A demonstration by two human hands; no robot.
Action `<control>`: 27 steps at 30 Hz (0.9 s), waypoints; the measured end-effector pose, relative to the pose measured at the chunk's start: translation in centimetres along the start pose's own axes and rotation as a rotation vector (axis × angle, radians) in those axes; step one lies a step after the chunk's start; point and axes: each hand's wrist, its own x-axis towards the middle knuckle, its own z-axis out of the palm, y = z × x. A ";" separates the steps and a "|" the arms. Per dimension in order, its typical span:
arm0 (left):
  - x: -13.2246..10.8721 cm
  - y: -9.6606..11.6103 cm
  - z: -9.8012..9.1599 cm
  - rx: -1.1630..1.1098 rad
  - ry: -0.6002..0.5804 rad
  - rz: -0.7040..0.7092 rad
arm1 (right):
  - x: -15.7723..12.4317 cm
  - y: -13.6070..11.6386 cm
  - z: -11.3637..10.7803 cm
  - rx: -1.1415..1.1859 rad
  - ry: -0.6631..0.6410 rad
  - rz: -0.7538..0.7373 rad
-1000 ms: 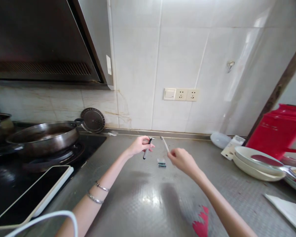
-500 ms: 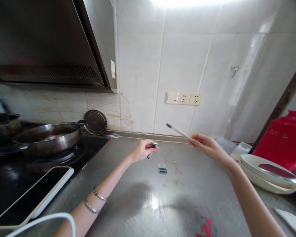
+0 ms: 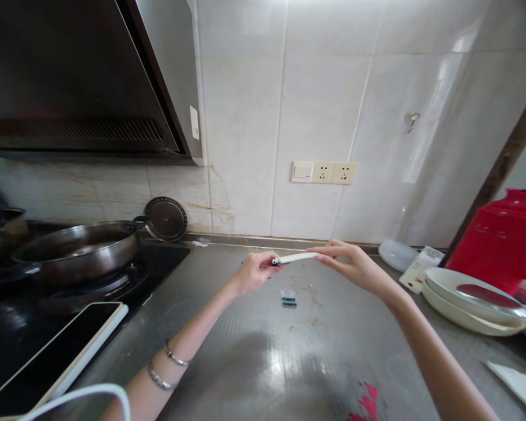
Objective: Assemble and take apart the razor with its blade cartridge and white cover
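My left hand (image 3: 253, 272) is closed round a small dark tool whose metal tip shows at my fingertips. My right hand (image 3: 349, 263) pinches a thin white stick (image 3: 296, 258) that lies level, its left end touching the metal tip in my left hand. Both hands hover above the steel counter (image 3: 272, 356). A small green-and-black block (image 3: 288, 300) lies on the counter just below and between my hands.
A steel pan (image 3: 74, 250) sits on the black hob at left, a round lid (image 3: 165, 218) leaning behind it. A phone (image 3: 56, 351) with a white cable lies near the left front. White plates (image 3: 464, 298), a red jug (image 3: 504, 240) and a power socket (image 3: 323, 172) are right and behind.
My right hand swung the white stick down from a raised tilt to level, bringing its end against the tool in my left hand. My left hand barely moved.
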 end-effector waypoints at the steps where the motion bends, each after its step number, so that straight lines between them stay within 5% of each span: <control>1: 0.0 0.1 0.0 0.012 0.001 0.004 | 0.0 -0.1 0.2 -0.028 0.011 0.000; 7: -0.1 0.0 0.1 0.073 0.001 0.020 | 0.1 0.4 0.4 -0.183 0.151 0.042; 12: -0.1 -0.2 0.2 0.091 -0.005 0.048 | 0.0 -0.2 0.4 -0.075 0.064 -0.038; 27: 0.0 0.0 0.3 0.054 -0.019 0.019 | 0.1 0.1 0.5 -0.187 0.120 -0.040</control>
